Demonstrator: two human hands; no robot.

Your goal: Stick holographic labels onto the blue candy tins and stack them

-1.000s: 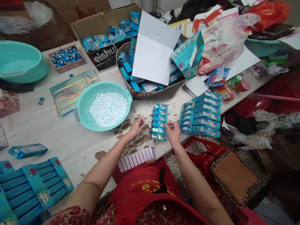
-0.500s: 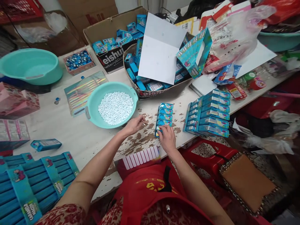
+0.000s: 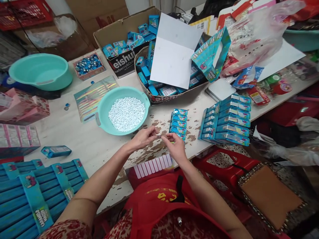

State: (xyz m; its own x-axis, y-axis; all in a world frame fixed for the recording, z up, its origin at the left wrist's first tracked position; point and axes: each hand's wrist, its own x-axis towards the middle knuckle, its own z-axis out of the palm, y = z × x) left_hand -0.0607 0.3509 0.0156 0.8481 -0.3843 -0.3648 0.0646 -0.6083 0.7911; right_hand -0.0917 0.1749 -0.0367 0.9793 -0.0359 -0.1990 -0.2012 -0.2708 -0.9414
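Note:
My left hand is closed in a pinch over the table, right of the turquoise basin of small white candies. Fingertip to fingertip with it, my right hand is pinched too. Something small and thin shows between them, too small to name. Just beyond my right hand lies a row of small blue tins with round marks on top; my hand partly covers the nearest. Below my hands, by the apron, is a sheet of pale strip labels.
A display carton of blue packs stands right. Behind are cardboard boxes of blue packs, with a white folded card on top. Left are a second turquoise basin, a box of shiny blue pieces and stacked blue cartons. A red stool stands right.
My right hand has left the nearest tin in the row and moved left to meet my left hand. My left hand has shifted slightly; the whole view has swung a little.

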